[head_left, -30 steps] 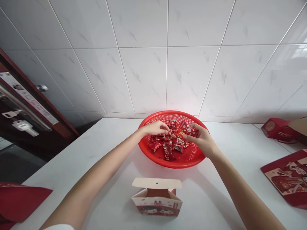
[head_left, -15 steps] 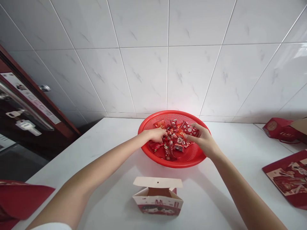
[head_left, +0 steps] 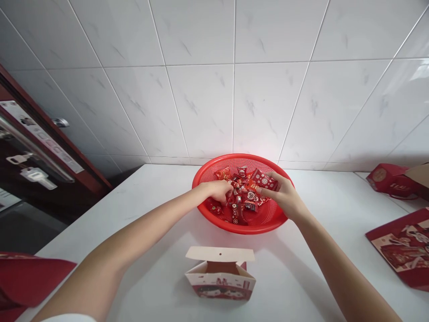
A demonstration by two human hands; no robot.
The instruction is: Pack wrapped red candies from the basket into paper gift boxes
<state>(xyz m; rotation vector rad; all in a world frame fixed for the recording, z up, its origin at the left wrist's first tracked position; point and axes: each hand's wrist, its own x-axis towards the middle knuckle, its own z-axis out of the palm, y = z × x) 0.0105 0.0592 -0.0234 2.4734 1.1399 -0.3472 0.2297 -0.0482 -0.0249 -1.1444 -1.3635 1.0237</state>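
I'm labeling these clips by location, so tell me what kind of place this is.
Likely a room in a home: a tiled wall, a white counter and keys hanging at a dark door.

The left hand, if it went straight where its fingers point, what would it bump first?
Probably the wrapped candies in the red basket. The left hand may already touch them; its fingertips are hard to see.
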